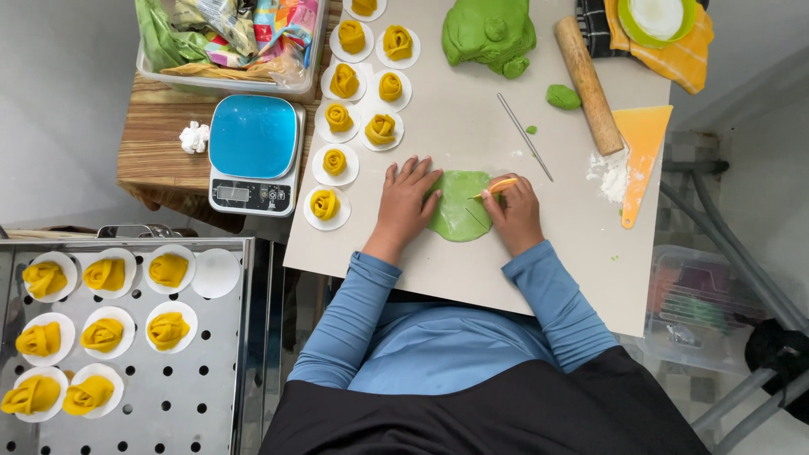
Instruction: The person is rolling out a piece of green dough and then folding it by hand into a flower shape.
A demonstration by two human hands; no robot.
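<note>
The table (472, 278) is big and pale. In the middle of the frame lies a flat green dough round (459, 221) — the cutting step, I think. The left hand (404, 202) presses it flat, fingers spread. The right hand (516, 212) has its grip clamped on a small yellow cutter (499, 187). Next the blade needs a steady pull (bare room lies lower right; yellow dough roses (337, 160) crowd the left).

Flat dough disc (459, 217) under fingers of left hand (406, 205): light green. Small cutter (497, 187) in fingers of right hand (514, 215): yellow-orange. Dough mass (489, 32) beyond fingertips: deeper green. Rose-shaped buns (337, 118) left of fingers: mustard yellow on white discs. Scale (254, 139): blue top, white base. Scraper (640, 152) right of fingers: orange. Sleeves (539, 286): plain blue. Perforated tray (194, 379): grey, dotted.
</note>
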